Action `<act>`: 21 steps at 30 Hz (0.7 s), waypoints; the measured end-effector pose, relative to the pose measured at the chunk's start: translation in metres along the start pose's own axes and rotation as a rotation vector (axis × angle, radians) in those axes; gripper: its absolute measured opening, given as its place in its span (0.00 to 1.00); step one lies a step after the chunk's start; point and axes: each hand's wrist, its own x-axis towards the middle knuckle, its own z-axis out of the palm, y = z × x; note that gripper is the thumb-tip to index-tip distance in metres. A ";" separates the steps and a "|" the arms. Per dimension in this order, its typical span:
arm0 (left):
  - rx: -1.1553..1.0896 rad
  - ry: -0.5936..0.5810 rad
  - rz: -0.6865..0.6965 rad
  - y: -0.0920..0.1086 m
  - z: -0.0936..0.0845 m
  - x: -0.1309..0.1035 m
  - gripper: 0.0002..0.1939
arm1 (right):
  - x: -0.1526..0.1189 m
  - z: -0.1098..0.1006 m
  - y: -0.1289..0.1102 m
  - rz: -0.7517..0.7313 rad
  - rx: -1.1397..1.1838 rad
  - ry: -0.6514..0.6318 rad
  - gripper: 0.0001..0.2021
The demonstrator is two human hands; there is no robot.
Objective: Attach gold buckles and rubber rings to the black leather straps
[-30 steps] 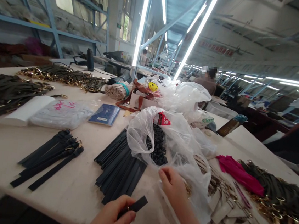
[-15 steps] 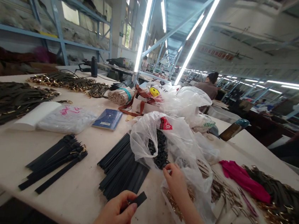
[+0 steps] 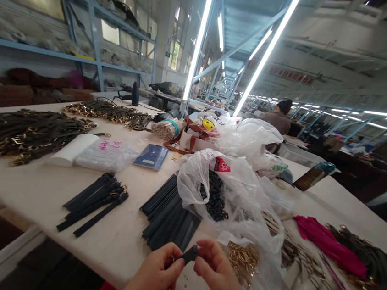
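My left hand (image 3: 162, 271) is closed around a short black strap (image 3: 188, 255), whose end points up to the right. At that end, my right hand (image 3: 213, 267) pinches a small black loop (image 3: 196, 250), which seems to be at the strap's tip; the fingers partly hide it. Just beyond my hands lies a stack of flat black straps (image 3: 172, 216). A clear plastic bag (image 3: 193, 177) lies open behind, with many small black loops (image 3: 217, 198) inside. Gold metal clasps (image 3: 241, 261) are heaped right of my right hand.
Black straps with gold fittings (image 3: 95, 204) lie to the left. Farther back are a blue booklet (image 3: 151, 156), a wrapped plastic packet (image 3: 106, 154) and piles of dark buckled straps (image 3: 25, 132). At right are pink cloth (image 3: 330, 244), pale straps (image 3: 303, 281) and a bottle (image 3: 315, 175).
My right hand has come from the bag of black loops back to the strap end in my left hand. The view has turned slightly left.
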 end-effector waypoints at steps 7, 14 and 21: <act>0.152 -0.003 -0.037 0.004 0.000 -0.008 0.06 | -0.011 -0.004 0.011 0.031 -0.049 -0.035 0.14; 0.167 -0.075 0.032 -0.002 0.008 -0.010 0.06 | -0.015 0.004 0.030 0.046 0.093 0.072 0.15; 0.181 -0.145 0.132 -0.005 -0.003 -0.014 0.15 | -0.020 0.010 0.027 0.019 0.130 0.075 0.16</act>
